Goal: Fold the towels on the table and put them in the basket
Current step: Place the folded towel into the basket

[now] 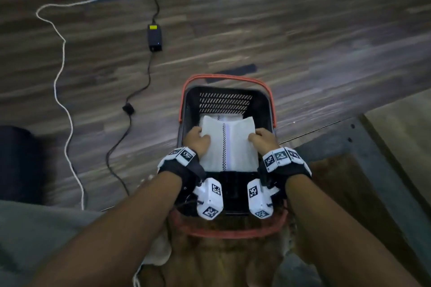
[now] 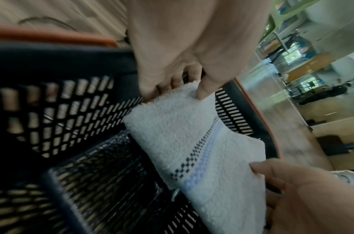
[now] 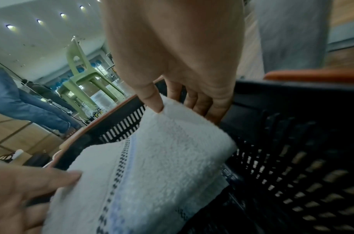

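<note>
A folded white towel (image 1: pixel 229 144) with a dark checked stripe hangs inside the black basket (image 1: pixel 186 105) with orange handles, on the floor. My left hand (image 1: pixel 198 138) pinches its left edge, thumb on top and fingers beneath. My right hand (image 1: pixel 262 138) pinches its right edge the same way. In the left wrist view the towel (image 2: pixel 182 134) is held at its corner by my left hand (image 2: pixel 178 88), above the basket (image 2: pixel 75 110) floor. In the right wrist view my right hand (image 3: pixel 182 104) grips the towel (image 3: pixel 172 158). Another white towel (image 1: pixel 219 116) lies underneath.
A black power brick (image 1: pixel 154 37) and white and black cables (image 1: pixel 63 58) lie on the wood floor to the left. A table corner (image 1: pixel 373 147) stands at the right, close to the basket. A green chair (image 3: pixel 85 74) and a person's legs (image 3: pixel 27 104) show in the distance.
</note>
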